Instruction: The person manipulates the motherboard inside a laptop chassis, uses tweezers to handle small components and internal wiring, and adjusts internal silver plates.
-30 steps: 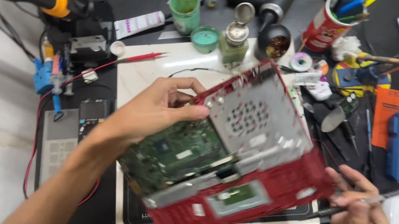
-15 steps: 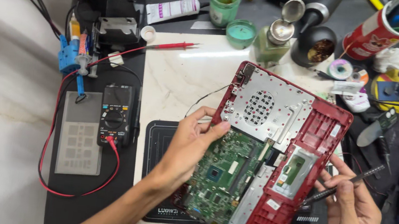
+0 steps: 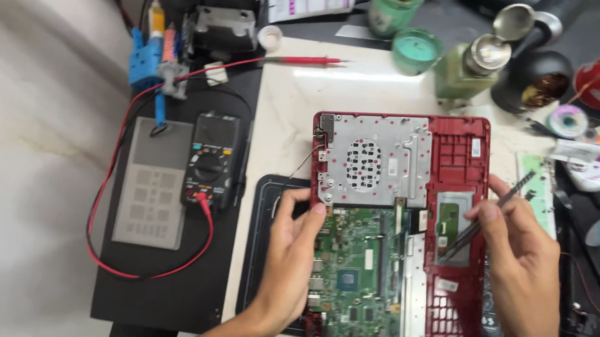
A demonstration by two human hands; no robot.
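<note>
Head view: an opened red laptop chassis lies flat on a black work mat atop the pale table, its green motherboard exposed below a perforated silver metal plate. The left hand rests curled against the board's left edge, fingertips touching it. The right hand pinches dark tweezers over the chassis. The shell looks stiff and light but the board fragile; it is best gripped by its plastic edges.
</note>
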